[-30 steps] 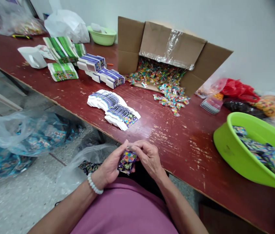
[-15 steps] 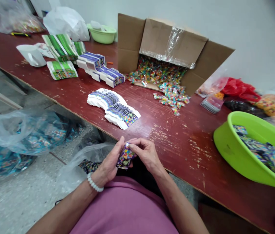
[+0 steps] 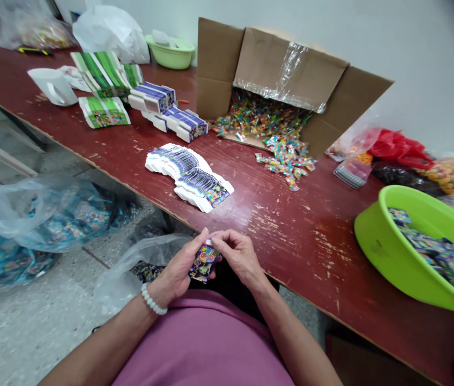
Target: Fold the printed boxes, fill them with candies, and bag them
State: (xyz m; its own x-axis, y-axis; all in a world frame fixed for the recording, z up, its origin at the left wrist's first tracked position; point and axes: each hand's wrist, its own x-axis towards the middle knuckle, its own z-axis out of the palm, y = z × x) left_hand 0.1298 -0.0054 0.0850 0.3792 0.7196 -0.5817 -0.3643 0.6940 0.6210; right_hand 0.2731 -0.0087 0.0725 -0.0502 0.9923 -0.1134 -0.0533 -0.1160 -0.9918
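A small dark purple printed box [image 3: 204, 262] is between my hands, just off the table's front edge. My left hand [image 3: 181, 266] is wrapped round its left side, thumb along the edge. The fingers of my right hand [image 3: 239, 254] pinch the box's white top flap. Beyond my hands, a fanned row of flat printed boxes [image 3: 188, 174] lies on the red table [image 3: 291, 236]. Behind it, wrapped candies [image 3: 287, 155] spill from an open cardboard box [image 3: 278, 64].
Banded purple stacks [image 3: 170, 115], green stacks [image 3: 104, 80] and a white mug [image 3: 53, 87] stand back left. A green basin [image 3: 395, 257] holding filled packets is at the right. Plastic bags of packets [image 3: 61, 220] lie on the floor, left.
The box in my hands has tilted slightly, and my right fingers have shifted a little over its top flap. The whole view has moved slightly.
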